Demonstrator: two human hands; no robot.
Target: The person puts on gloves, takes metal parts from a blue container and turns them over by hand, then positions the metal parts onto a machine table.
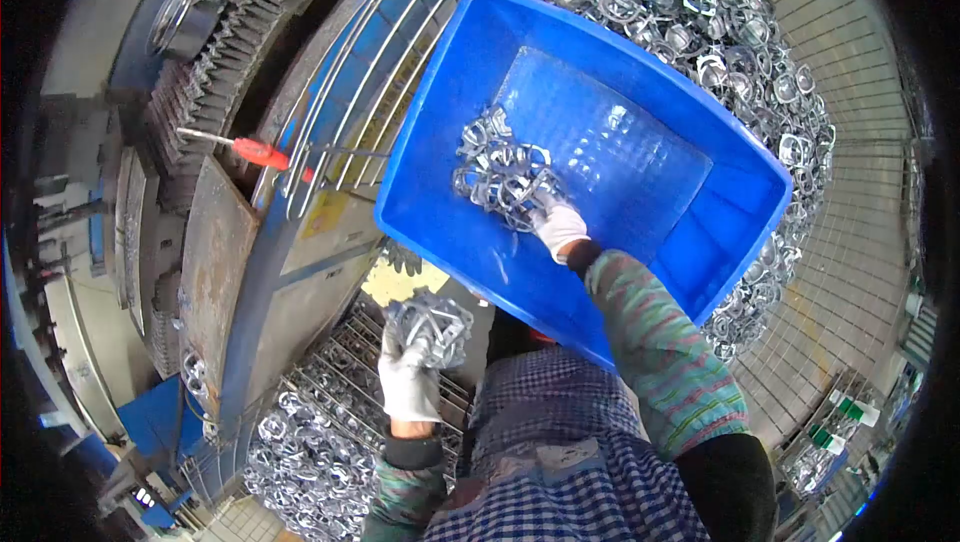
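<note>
My left hand (408,382), in a white glove, is closed round a bunch of shiny ring-shaped metal castings (432,330), held up outside the blue bin's near left side. My right hand (558,226), also gloved in white, reaches into the blue bin (625,267). Its fingers are curled at the near right edge of a small heap of similar metal castings (492,164) and grip there; the fingertips are partly hidden among the pieces. The heap lies towards the left side of the bin floor.
Under and behind the bin, a wire cage (835,182) holds a large pile of castings (700,17). More castings (310,457) fill a lower wire basket at left. A red-handled tool (260,152) sticks out beside the machine (225,242).
</note>
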